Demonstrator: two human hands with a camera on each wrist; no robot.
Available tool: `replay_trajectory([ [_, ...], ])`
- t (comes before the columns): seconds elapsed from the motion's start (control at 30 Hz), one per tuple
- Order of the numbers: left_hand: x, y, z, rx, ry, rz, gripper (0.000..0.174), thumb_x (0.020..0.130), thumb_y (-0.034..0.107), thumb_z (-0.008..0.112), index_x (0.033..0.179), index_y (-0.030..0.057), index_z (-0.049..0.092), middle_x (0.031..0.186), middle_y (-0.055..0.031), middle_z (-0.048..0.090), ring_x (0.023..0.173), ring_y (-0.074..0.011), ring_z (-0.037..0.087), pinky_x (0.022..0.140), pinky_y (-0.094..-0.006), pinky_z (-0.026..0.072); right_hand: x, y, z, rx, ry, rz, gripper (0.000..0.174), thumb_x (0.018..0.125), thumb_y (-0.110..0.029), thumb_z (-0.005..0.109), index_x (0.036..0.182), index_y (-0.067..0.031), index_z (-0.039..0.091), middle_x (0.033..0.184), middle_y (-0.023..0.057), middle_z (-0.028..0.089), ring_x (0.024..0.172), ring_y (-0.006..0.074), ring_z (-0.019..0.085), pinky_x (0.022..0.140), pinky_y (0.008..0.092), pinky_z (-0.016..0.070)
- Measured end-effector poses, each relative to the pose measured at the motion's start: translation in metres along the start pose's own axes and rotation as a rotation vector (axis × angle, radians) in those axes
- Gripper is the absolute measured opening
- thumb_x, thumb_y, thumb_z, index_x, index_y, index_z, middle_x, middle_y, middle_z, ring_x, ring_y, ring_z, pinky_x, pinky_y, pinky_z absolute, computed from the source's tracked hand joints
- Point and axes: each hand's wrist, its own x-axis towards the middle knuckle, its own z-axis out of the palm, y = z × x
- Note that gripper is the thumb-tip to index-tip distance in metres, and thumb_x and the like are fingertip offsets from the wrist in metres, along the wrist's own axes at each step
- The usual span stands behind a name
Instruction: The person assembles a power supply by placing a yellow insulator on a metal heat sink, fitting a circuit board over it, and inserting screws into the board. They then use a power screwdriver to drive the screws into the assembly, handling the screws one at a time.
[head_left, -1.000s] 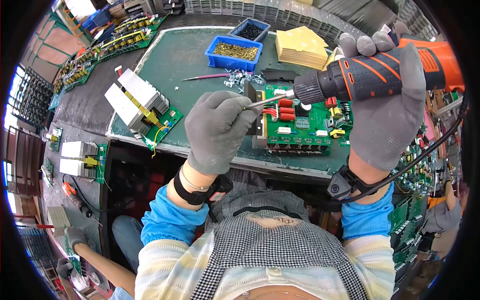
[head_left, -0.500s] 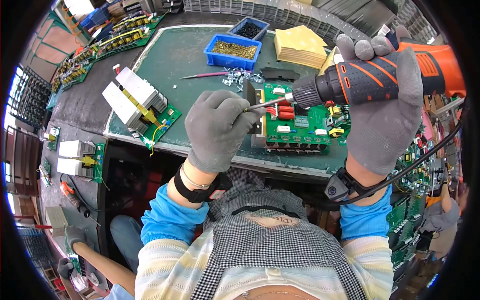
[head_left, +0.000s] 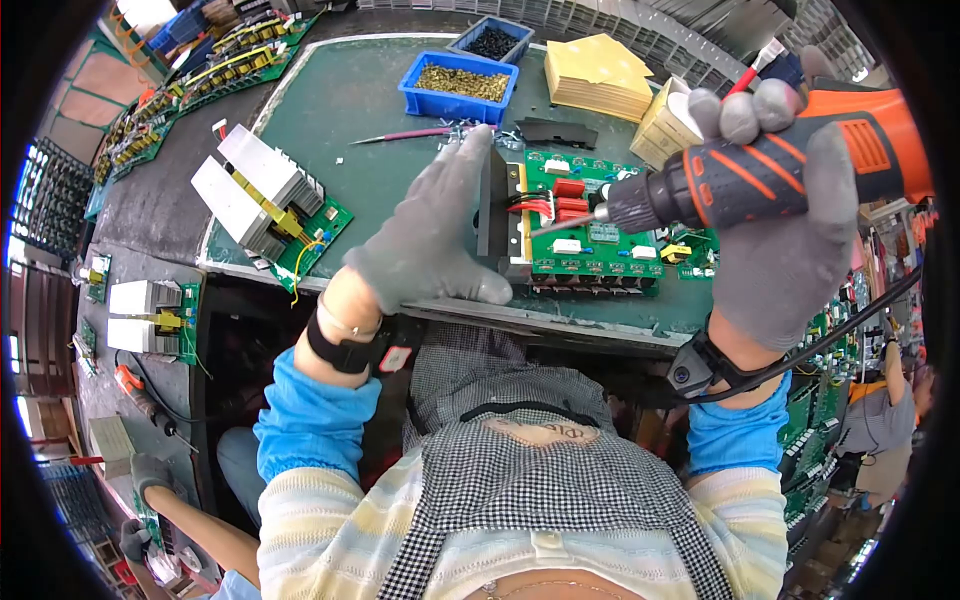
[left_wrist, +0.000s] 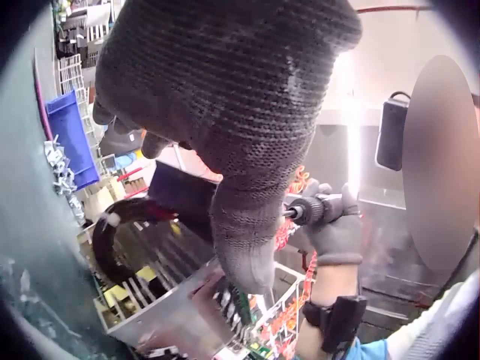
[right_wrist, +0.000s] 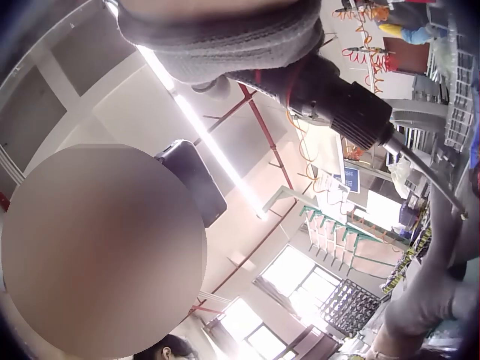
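Note:
My gloved right hand (head_left: 785, 265) grips an orange and black power drill (head_left: 745, 182), which points left. Its long thin bit (head_left: 572, 222) reaches over a green circuit board (head_left: 548, 256) with red components and white blocks. Fingers straight and thumb spread, my gloved left hand (head_left: 425, 238) rests along the black plate (head_left: 489, 220) standing on the board's left side. The left wrist view shows that hand (left_wrist: 217, 97) close over the assembly's metal side (left_wrist: 165, 307). In the right wrist view the bit (right_wrist: 427, 171) extends bare from the chuck (right_wrist: 361, 116).
A blue bin (head_left: 455, 85) of brass-coloured hardware and a bin of black parts (head_left: 492, 42) stand at the back, beside yellow sheets (head_left: 598, 72). Left lies a board with white heatsinks (head_left: 258, 195). The drill's cable (head_left: 850, 325) trails right. Another person's hands (head_left: 150, 475) work lower left.
My left hand has let go of the bit's tip, straightened its fingers and come to the black plate. The drill has dropped slightly, its bit now lower over the board.

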Motion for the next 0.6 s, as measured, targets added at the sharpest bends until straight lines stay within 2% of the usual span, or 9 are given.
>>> replay_trajectory([
  [0.03,0.004,-0.009,0.009,-0.049,0.03,0.045,0.148,0.05,0.044,0.097,0.159,-0.0016,0.008,0.156,-0.0285,0.034,0.147,-0.0479,0.028,0.122,-0.0484,0.028,-0.004,0.002,0.003,-0.002,0.02,0.033,0.058,0.099,-0.027,0.061,0.144,0.0026,0.039,0.111,0.009,0.054,0.104,0.0223,0.059,0.11,0.0481,0.0467],
  [0.13,0.016,-0.019,0.021,-0.269,0.055,0.111,0.144,0.049,0.037,0.099,0.159,0.0006,0.012,0.151,-0.0236,0.042,0.143,-0.0472,0.035,0.119,-0.0486,0.0323,-0.011,0.007,0.004,-0.004,0.028,0.054,0.058,0.1,-0.028,0.059,0.146,0.0015,0.037,0.111,0.0085,0.056,0.101,0.0214,0.059,0.105,0.046,0.0489],
  [0.23,0.016,-0.012,0.016,-0.244,0.035,0.103,0.137,0.048,0.034,0.099,0.156,0.0046,0.021,0.143,-0.019,0.051,0.131,-0.0471,0.046,0.112,-0.0492,0.0393,-0.01,0.014,0.001,0.001,0.033,0.023,0.059,0.1,-0.027,0.058,0.147,0.0007,0.036,0.111,0.009,0.056,0.102,0.0215,0.059,0.102,0.045,0.0492],
  [0.33,0.015,-0.009,0.014,-0.086,0.117,0.2,0.128,0.049,0.038,0.098,0.152,0.0077,0.028,0.137,-0.0166,0.055,0.119,-0.0456,0.051,0.105,-0.0497,0.0444,-0.009,0.017,0.003,0.012,0.032,0.01,0.059,0.1,-0.027,0.058,0.148,0.0004,0.035,0.111,0.0092,0.057,0.102,0.0218,0.058,0.101,0.0447,0.0487],
  [0.43,0.016,-0.01,0.014,-0.059,0.134,0.22,0.125,0.051,0.04,0.097,0.151,0.0076,0.03,0.135,-0.016,0.056,0.114,-0.0444,0.052,0.101,-0.0504,0.0459,-0.009,0.018,0.006,0.051,0.035,0.02,0.06,0.1,-0.026,0.058,0.149,0.0003,0.035,0.111,0.0089,0.057,0.102,0.0221,0.058,0.101,0.0458,0.048],
  [0.6,0.016,-0.013,0.015,-0.074,0.114,0.214,0.124,0.052,0.041,0.097,0.151,0.0074,0.031,0.134,-0.0155,0.056,0.116,-0.0438,0.053,0.102,-0.0501,0.0461,-0.012,0.018,0.005,-0.007,-0.006,0.077,0.062,0.099,-0.026,0.059,0.15,-0.001,0.033,0.111,0.0077,0.058,0.101,0.0219,0.058,0.102,0.0473,0.0482],
])
